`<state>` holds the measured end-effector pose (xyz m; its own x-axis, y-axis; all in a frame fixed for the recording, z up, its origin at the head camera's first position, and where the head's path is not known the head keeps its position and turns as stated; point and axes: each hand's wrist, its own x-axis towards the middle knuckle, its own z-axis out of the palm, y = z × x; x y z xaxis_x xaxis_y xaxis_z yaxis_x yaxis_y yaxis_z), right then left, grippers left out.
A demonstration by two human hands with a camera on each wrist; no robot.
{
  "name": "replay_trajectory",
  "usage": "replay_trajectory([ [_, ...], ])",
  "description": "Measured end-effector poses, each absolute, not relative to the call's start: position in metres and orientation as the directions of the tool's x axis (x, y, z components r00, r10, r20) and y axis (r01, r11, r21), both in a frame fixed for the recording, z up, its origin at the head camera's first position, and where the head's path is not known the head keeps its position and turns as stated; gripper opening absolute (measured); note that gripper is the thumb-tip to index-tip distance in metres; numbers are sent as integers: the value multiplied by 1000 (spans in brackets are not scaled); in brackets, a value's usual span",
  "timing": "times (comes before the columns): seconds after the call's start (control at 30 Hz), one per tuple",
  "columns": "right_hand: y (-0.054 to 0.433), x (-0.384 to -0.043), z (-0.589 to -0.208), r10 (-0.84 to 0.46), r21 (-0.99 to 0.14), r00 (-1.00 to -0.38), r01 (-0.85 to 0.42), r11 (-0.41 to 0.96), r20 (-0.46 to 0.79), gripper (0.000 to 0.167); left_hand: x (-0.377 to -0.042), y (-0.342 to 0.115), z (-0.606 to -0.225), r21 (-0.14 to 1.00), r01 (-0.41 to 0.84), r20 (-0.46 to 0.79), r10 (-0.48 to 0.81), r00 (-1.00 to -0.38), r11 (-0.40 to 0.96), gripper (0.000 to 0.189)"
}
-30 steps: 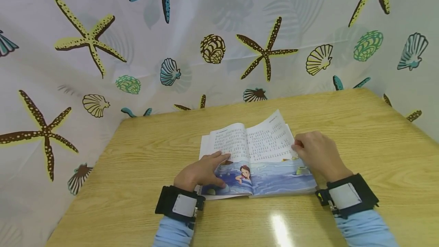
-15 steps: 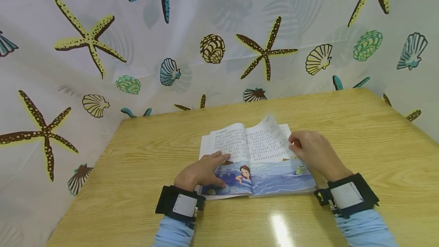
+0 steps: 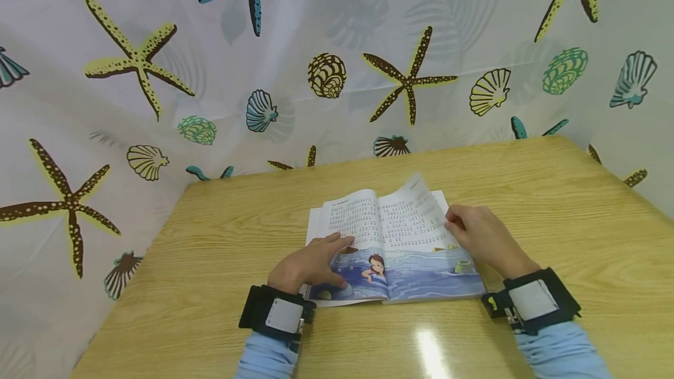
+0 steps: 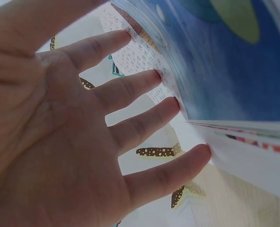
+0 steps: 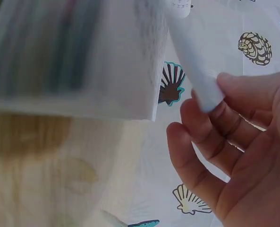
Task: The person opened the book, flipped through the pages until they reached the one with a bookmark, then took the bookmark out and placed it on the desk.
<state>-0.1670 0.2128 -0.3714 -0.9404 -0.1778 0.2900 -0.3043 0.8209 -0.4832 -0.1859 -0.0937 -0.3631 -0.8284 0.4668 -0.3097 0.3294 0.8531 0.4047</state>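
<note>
Page [image 3: 413, 218] edge is pinched in right fingers [image 5: 189, 163], left fingers [image 4: 164, 177] spread, table [image 3: 231, 233] stretching around.

book [image 3: 416, 274]: white, blue sea below; sleeves [image 3: 560, 350]: pale blue; table [image 3: 553, 203]: tan woodgrain; cloth [image 3: 295, 63]: white, starfish-and-shell print
</note>
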Motion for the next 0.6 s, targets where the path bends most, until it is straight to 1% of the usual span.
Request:
replay_trajectory([
  [0.1,211,-167,-370,-190,-528,-933,-332,782,306,4,-186,-94,-363,406,332,-307,469,-828,851,85],
  [0.2,207,-166,-364,-247,-627,-926,-376,682,287,13,-186,-94,-363,408,336,-305,474,-826,849,85],
  [0.3,199,-163,-357,-366,-740,-914,-368,563,176,29,-186,-93,-362,410,337,-304,475,-826,848,85],
  [0.37,191,-160,-355,-460,-771,-885,-345,536,77,40,-186,-93,-362,406,332,-307,470,-828,851,85],
  [0.43,182,-157,-355,-557,-758,-830,-371,536,13,47,-186,-93,-362,404,324,-313,462,-830,856,85],
  [0.5,173,-156,-357,-633,-717,-774,-432,546,-16,49,-186,-94,-362,412,325,-308,465,-830,852,85],
  [0.53,169,-155,-358,-660,-693,-751,-463,553,-25,49,-187,-95,-363,431,335,-293,482,-826,837,84],
  [0.6,163,-153,-361,-686,-655,-726,-496,570,-47,49,-187,-98,-363,512,364,-239,535,-810,779,74],
])
